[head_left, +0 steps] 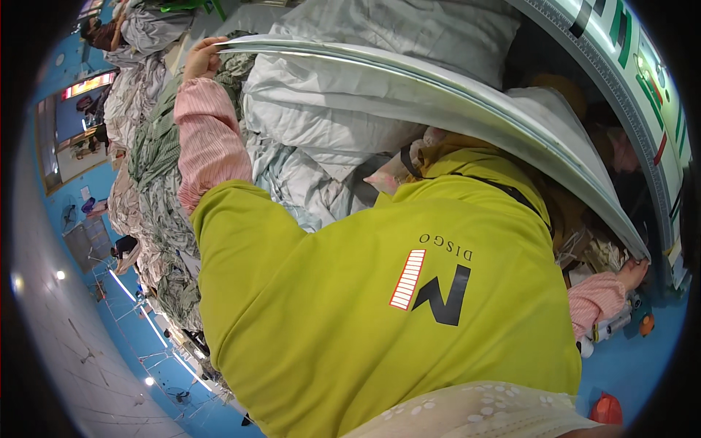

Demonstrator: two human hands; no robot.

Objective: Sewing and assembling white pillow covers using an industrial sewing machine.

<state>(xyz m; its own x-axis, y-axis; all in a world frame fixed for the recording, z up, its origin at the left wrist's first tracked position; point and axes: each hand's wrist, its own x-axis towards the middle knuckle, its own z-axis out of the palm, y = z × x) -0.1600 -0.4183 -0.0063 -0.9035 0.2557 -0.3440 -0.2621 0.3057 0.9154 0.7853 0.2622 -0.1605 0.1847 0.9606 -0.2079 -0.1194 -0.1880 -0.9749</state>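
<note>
A long pale cloth (431,84), edged with thin greenish lines, stretches taut across my front from one hand to the other. At the far left, my left hand (201,60) pinches one end of it, arm reaching out in a pink sleeve. My right hand (634,274) grips the opposite end at the right, low beside the table. The cloth bows in a curve between them, and its lower part hangs in front of my yellow-green top. White bundled fabric (321,102) lies just behind and beneath the cloth on the left side.
A table edge with a ruler strip (606,73) curves along the upper right, with dark space beneath. Heaps of green cloth (157,150) and beige cloth (125,197) line the left. Another person (102,33) is at the upper left. A red bag (606,409) sits on the blue floor.
</note>
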